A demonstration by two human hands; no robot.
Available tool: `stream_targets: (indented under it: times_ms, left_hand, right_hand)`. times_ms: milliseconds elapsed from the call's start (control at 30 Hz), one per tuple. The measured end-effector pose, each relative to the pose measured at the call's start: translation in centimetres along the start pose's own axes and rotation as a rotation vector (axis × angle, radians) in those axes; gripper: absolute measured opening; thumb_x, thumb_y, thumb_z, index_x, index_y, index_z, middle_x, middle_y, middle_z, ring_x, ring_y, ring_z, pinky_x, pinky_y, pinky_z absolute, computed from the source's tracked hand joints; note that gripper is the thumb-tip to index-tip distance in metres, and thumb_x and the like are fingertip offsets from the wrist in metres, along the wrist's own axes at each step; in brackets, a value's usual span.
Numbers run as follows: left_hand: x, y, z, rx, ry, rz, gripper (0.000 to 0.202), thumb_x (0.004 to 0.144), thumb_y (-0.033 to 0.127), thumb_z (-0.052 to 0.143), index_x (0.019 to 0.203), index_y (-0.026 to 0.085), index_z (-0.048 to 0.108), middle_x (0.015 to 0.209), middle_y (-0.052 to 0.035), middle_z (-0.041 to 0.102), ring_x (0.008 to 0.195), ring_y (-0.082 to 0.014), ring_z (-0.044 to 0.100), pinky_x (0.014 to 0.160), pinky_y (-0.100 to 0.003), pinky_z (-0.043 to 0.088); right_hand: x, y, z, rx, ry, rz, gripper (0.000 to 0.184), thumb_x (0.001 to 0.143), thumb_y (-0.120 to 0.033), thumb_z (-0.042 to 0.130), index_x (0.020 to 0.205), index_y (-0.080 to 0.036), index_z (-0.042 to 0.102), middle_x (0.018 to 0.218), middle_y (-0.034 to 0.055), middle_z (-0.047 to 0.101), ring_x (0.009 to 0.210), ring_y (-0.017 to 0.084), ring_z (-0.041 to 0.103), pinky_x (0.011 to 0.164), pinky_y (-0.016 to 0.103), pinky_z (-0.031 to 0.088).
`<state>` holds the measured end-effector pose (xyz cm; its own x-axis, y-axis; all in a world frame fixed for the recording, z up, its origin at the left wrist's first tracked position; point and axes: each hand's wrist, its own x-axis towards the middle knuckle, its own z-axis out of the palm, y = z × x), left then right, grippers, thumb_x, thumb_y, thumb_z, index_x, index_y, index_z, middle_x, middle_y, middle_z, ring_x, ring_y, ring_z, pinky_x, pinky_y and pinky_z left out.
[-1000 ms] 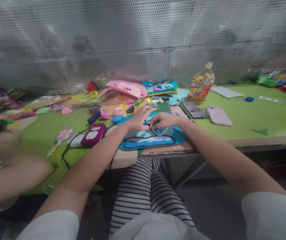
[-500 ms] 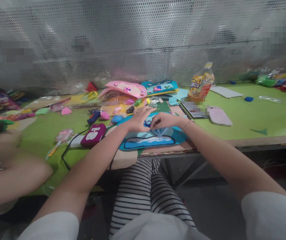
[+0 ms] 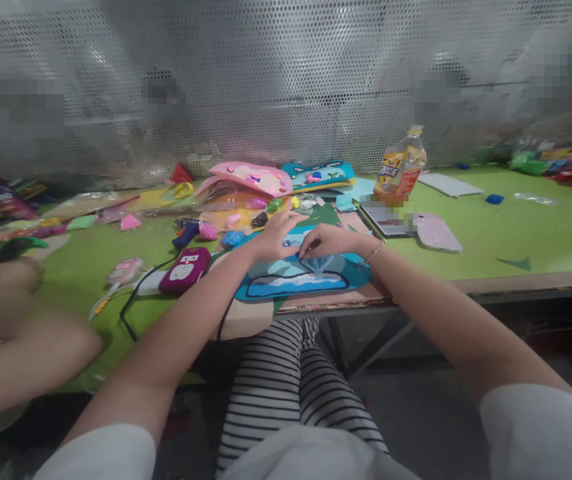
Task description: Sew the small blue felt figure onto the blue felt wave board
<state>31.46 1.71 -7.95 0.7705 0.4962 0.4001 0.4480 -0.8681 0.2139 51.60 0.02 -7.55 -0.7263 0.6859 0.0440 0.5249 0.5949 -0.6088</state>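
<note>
A blue craft sheet [image 3: 361, 280] with a black-outlined cloud shape [image 3: 296, 285] lies at the table's front edge, under both my hands. My left hand [image 3: 277, 237] rests on its upper part, fingers stretched out and apart. Close beside it, my right hand [image 3: 327, 240] is closed in a pinch against the sheet. Small dark blue bits show between the two hands, but what the right fingertips hold is too small to make out. Below the right hand, a pale blue fan-like shape [image 3: 322, 264] is partly covered.
Left of the sheet are a glue gun [image 3: 186, 233], a magenta box [image 3: 186, 270] with a black cable, and soft coloured lumps [image 3: 233, 238]. Decorated pink [image 3: 251, 177] and blue sheets lie behind. A bottle [image 3: 400, 167] and phone [image 3: 437, 232] stand right. Another person's arm [image 3: 41, 340] is at left.
My right hand stays pinched at nearly the same spot, and my left fingers have shifted slightly. At left, the other person's hand has moved the dark green object a little.
</note>
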Motion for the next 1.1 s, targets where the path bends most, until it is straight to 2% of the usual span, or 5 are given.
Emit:
stream_targets:
  times_ms: [133, 300, 500, 733, 1100]
  left_hand:
    - [0.1, 0.2, 0.0, 0.029, 0.126, 0.044, 0.046, 0.073, 0.022, 0.053, 0.118, 0.018, 0.054, 0.115, -0.0106, 0.054, 0.114, -0.0250, 0.046, 0.099, -0.043, 0.035]
    - [0.0, 0.7, -0.7, 0.024, 0.254, 0.092, 0.024, 0.075, 0.020, 0.047, 0.087, 0.014, 0.067, 0.074, -0.0048, 0.062, 0.075, -0.0162, 0.055, 0.076, -0.031, 0.044]
    - [-0.6, 1.8, -2.2, -0.097, -0.036, 0.016, 0.023, 0.067, 0.021, 0.050, 0.067, 0.014, 0.071, 0.044, 0.0025, 0.045, 0.045, -0.0069, 0.036, 0.049, -0.022, 0.029]
    - [-0.6, 2.9, -2.8, -0.119, -0.279, -0.128, 0.032, 0.063, 0.017, 0.048, 0.079, 0.014, 0.075, 0.040, 0.0054, 0.031, 0.043, -0.0057, 0.025, 0.044, -0.022, 0.019]
    - [-0.5, 3.5, -2.2, -0.083, -0.381, -0.157, 0.032, 0.063, 0.017, 0.049, 0.081, 0.018, 0.075, 0.043, 0.0039, 0.045, 0.043, -0.0064, 0.029, 0.045, -0.021, 0.024]
  right_hand:
    - [0.1, 0.5, 0.1, -0.030, 0.005, -0.050, 0.021, 0.072, -0.025, 0.061, 0.087, -0.016, 0.074, 0.084, 0.0033, 0.073, 0.072, 0.013, 0.062, 0.068, 0.023, 0.046]
    - [0.1, 0.8, 0.0, -0.042, 0.000, -0.113, 0.021, 0.073, -0.027, 0.062, 0.086, -0.016, 0.074, 0.084, 0.0041, 0.072, 0.071, 0.013, 0.062, 0.067, 0.023, 0.045]
    - [0.1, 0.7, -0.1, -0.105, -0.025, -0.120, 0.020, 0.075, -0.024, 0.060, 0.087, -0.017, 0.074, 0.086, 0.0042, 0.072, 0.073, 0.013, 0.062, 0.068, 0.022, 0.044]
    - [-0.1, 0.4, 0.0, -0.136, -0.034, -0.108, 0.020, 0.075, -0.023, 0.060, 0.088, -0.018, 0.074, 0.084, 0.0031, 0.073, 0.072, 0.012, 0.062, 0.067, 0.021, 0.044]
    - [-0.2, 0.4, 0.1, -0.164, -0.026, -0.097, 0.020, 0.074, -0.021, 0.059, 0.086, -0.018, 0.074, 0.083, 0.0024, 0.073, 0.069, 0.012, 0.062, 0.063, 0.019, 0.043]
